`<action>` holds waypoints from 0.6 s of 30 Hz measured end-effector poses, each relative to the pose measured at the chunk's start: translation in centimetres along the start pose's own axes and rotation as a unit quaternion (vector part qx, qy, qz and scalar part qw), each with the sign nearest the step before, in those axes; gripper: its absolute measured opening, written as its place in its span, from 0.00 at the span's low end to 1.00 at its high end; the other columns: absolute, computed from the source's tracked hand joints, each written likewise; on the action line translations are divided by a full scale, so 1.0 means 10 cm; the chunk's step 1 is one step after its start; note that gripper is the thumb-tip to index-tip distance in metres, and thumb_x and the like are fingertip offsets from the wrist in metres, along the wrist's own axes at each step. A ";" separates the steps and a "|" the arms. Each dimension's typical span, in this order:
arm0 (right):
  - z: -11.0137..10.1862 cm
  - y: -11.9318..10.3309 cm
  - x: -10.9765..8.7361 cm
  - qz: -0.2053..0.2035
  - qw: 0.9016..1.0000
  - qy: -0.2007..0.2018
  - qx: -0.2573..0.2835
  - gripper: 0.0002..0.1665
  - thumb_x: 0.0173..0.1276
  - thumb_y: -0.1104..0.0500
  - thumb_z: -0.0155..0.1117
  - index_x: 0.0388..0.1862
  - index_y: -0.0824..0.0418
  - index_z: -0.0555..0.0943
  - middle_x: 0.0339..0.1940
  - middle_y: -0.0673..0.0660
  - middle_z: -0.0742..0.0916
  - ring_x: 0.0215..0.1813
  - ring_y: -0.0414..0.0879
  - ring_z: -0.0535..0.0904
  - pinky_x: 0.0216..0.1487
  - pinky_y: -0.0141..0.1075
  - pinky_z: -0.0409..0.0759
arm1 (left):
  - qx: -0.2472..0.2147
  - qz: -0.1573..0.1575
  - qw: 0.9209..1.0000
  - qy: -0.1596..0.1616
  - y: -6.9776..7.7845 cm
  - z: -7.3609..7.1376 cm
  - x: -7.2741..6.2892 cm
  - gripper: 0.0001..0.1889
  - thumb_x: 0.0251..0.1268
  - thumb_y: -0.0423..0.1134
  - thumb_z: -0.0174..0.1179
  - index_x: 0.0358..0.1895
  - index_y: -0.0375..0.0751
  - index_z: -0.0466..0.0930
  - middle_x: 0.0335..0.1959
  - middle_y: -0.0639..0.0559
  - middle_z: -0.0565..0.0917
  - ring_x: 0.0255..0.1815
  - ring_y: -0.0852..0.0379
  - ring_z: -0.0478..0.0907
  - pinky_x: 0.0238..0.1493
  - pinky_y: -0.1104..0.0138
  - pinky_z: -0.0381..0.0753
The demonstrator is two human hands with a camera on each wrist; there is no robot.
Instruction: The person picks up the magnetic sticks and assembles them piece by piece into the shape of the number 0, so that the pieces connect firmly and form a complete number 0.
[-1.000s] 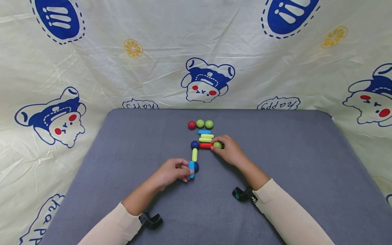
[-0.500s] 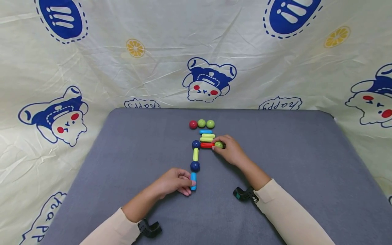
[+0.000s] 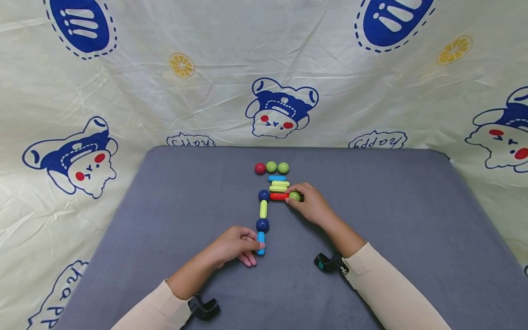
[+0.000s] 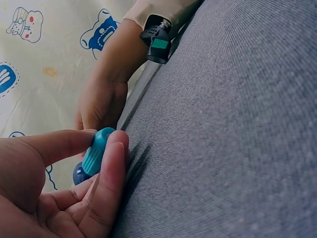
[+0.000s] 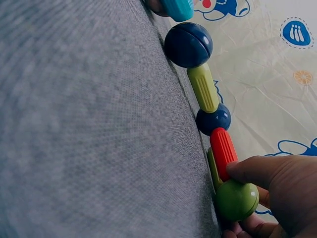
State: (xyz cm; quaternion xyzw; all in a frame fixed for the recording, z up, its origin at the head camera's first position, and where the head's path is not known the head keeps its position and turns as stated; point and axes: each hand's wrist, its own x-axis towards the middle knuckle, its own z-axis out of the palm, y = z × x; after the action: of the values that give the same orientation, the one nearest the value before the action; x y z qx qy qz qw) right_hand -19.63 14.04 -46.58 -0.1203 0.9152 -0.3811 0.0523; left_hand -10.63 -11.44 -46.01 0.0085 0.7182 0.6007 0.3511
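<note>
My left hand [image 3: 237, 245] pinches a blue magnetic rod [image 3: 261, 243] between thumb and fingers, in line with the chain. Its far end is right at the nearer dark blue ball [image 3: 262, 225]. From that ball a yellow-green rod [image 3: 263, 209] leads to a second dark blue ball [image 3: 264, 195], where a red rod [image 3: 278, 196] branches right to a green ball [image 5: 237, 200]. With thumb and fingers my right hand [image 3: 310, 201] grips the red rod's right end, the green ball lying within the hand. In the left wrist view, the blue rod [image 4: 97, 152] partly covers a dark ball.
Beyond the red rod lie two yellow-green rods [image 3: 278, 188] and a blue rod [image 3: 277, 178]. Behind them a red ball [image 3: 260, 168] and two green balls [image 3: 283, 167] form a row. The grey table [image 3: 371, 192] ends at a printed curtain [image 3: 222, 101].
My left hand has drawn the blue rod from beside the nearer dark blue ball toward me, then brought its end up to that ball. My right hand has kept its grip.
</note>
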 end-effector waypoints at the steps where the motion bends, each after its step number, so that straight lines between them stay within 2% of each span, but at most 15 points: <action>1: 0.00 0.00 0.00 0.000 1.000 0.000 0.001 0.14 0.72 0.55 0.67 0.53 0.56 0.84 0.58 0.63 0.81 0.58 0.59 0.77 0.62 0.54 0.74 | -0.001 0.001 1.000 0.001 -0.01 0.00 0.00 0.15 0.66 0.39 0.68 0.48 0.32 0.79 0.27 0.50 0.86 0.21 0.61 0.83 0.26 0.68 0.85; 18: 0.01 0.00 -0.01 -0.010 1.000 0.009 0.004 0.13 0.71 0.56 0.67 0.53 0.56 0.85 0.57 0.63 0.82 0.58 0.59 0.77 0.62 0.54 0.74 | 0.004 0.011 1.000 0.019 -0.02 0.01 -0.01 0.16 0.65 0.41 0.67 0.48 0.33 0.79 0.27 0.51 0.84 0.19 0.61 0.82 0.22 0.69 0.83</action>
State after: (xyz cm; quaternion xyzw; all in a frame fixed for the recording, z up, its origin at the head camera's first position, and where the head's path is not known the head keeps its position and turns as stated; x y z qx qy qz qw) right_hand -19.48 13.96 -46.66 -0.1255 0.9128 -0.3864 0.0405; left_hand -10.41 -11.45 -46.14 0.0064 0.7271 0.6016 0.3307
